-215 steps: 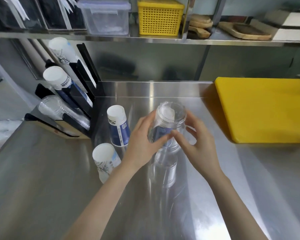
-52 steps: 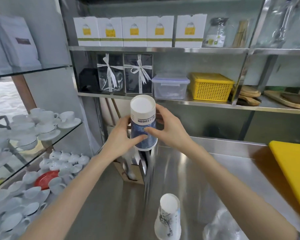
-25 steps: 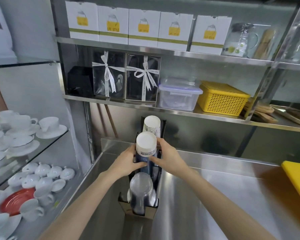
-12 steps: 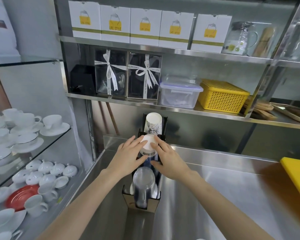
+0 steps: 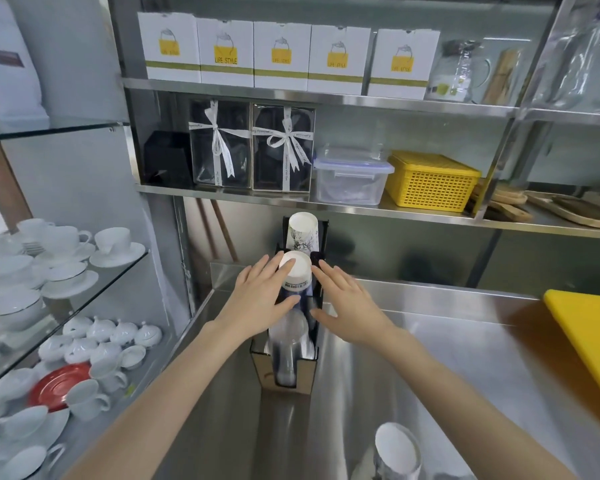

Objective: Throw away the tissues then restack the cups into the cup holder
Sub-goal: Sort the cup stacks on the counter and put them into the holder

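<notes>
The black cup holder (image 5: 284, 370) stands on the steel counter against the back wall. Its top slot holds white printed cups (image 5: 302, 231), its middle slot blue-and-white paper cups (image 5: 297, 276), and its bottom slot clear plastic cups (image 5: 288, 344). My left hand (image 5: 258, 301) lies on the blue-and-white cup, forefinger on its white base and thumb against its side. My right hand (image 5: 343, 306) is open with fingers spread, just right of the holder and off the cup. Another white printed paper cup (image 5: 397, 452) stands upside down on the counter at the bottom right. No tissues are in view.
A yellow cutting board (image 5: 589, 344) lies at the counter's right. Glass shelves (image 5: 84, 289) with white teacups and a red saucer fill the left side. A steel shelf (image 5: 413, 211) just above the holder carries gift boxes, a clear container and a yellow basket.
The blue-and-white cup has sunk a little deeper into the middle slot. My right hand has come off it and moved right. The white cup on the counter has come into view.
</notes>
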Demonstrator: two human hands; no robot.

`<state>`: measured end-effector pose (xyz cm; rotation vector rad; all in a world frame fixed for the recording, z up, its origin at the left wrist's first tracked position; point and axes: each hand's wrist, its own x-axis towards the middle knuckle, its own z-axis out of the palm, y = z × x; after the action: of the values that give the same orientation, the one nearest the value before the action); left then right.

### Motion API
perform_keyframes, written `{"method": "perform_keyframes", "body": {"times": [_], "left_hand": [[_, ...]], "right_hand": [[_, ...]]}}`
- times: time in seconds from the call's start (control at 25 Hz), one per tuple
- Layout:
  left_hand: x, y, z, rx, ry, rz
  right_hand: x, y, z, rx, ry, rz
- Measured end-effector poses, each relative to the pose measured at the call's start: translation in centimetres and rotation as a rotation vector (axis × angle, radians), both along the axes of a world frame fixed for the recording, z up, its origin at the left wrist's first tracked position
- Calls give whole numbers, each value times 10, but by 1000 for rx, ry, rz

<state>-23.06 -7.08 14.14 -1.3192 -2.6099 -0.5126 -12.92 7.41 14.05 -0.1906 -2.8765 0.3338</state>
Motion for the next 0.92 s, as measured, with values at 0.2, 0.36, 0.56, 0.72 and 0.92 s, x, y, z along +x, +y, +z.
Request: {"method": "perform_keyframes", "body": {"times": [0.2, 0.36, 0.56, 0.72, 0.92], "left_hand": [[41, -16, -15, 45, -53, -58], [76, -21, -33, 68, -120, -109], [121, -21, -60, 189, -182, -149], [145, -14, -91, 91, -252, -132], [169, -9, -135, -3, -507, -96]], "right_hand": [[53, -9, -16, -40, 38, -6], [91, -3, -34, -80, 33, -24], [136, 11, -63, -104, -51, -41], [157, 21, -87, -108, -182, -36], [176, 22, -117, -317, -229, -78]]}}
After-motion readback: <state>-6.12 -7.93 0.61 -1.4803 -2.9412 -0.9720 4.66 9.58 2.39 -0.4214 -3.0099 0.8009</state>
